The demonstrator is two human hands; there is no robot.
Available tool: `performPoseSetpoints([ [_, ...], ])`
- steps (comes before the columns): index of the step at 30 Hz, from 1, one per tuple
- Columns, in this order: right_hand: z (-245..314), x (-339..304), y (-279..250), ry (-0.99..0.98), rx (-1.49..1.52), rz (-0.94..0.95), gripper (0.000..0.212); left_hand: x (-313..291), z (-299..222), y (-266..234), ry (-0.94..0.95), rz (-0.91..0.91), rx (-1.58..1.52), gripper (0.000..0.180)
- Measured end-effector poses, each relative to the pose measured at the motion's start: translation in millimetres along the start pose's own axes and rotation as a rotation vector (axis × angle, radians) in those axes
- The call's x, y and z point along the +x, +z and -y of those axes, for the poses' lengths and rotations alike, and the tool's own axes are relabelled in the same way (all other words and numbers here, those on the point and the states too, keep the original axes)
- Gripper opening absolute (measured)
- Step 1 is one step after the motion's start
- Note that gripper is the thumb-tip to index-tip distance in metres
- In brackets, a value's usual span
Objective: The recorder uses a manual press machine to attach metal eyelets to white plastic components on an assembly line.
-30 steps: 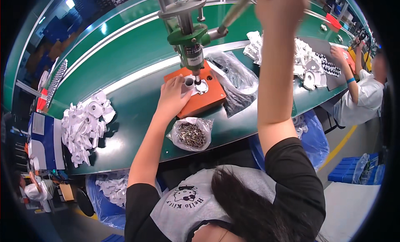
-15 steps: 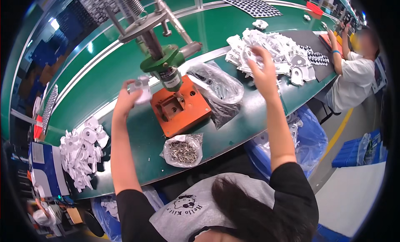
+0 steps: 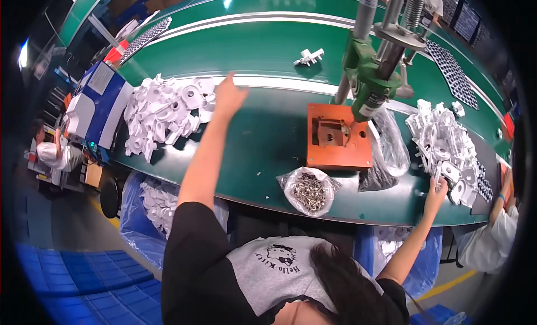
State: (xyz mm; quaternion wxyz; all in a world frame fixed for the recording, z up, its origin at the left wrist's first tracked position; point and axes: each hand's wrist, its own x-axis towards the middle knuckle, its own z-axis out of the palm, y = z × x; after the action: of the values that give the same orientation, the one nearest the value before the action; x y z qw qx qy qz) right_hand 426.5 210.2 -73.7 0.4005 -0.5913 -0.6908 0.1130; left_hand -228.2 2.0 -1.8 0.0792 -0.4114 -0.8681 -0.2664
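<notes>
Green bench (image 3: 263, 140), hands at white parts (image 3: 162, 109).

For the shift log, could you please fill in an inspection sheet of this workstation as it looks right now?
Surface: green bench, parts on both sides.
Job's things: left white parts pile; right white parts pile; orange fixture under the green press.
Clutter: open bag of small metal pieces; clear bags beside the fixture.
Grippers: left hand open beside the left pile; right hand at the right pile, grip unclear.
Cables: nothing seen.
Surroundings: blue bags below; a co-worker's arm at right.
</notes>
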Motion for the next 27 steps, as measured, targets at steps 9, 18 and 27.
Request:
performPoseSetpoints([
  [9, -35.1, 14.6, -17.1, 0.15, 0.423, 0.207, 0.032, -19.8, 84.0, -41.7, -0.113, 0.212, 0.45, 0.038],
  [18, 148.7, -36.2, -25.0, 0.029, 0.562, 0.054, 0.018, -105.3, -63.9, -62.0, 0.158, 0.466, -1.3, 0.028],
  [27, 325.3, -123.2, 28.0, -0.362, 0.885, 0.744, 0.057, -190.6, -155.1, -45.9, 0.305, 0.566, -1.567, 0.031],
])
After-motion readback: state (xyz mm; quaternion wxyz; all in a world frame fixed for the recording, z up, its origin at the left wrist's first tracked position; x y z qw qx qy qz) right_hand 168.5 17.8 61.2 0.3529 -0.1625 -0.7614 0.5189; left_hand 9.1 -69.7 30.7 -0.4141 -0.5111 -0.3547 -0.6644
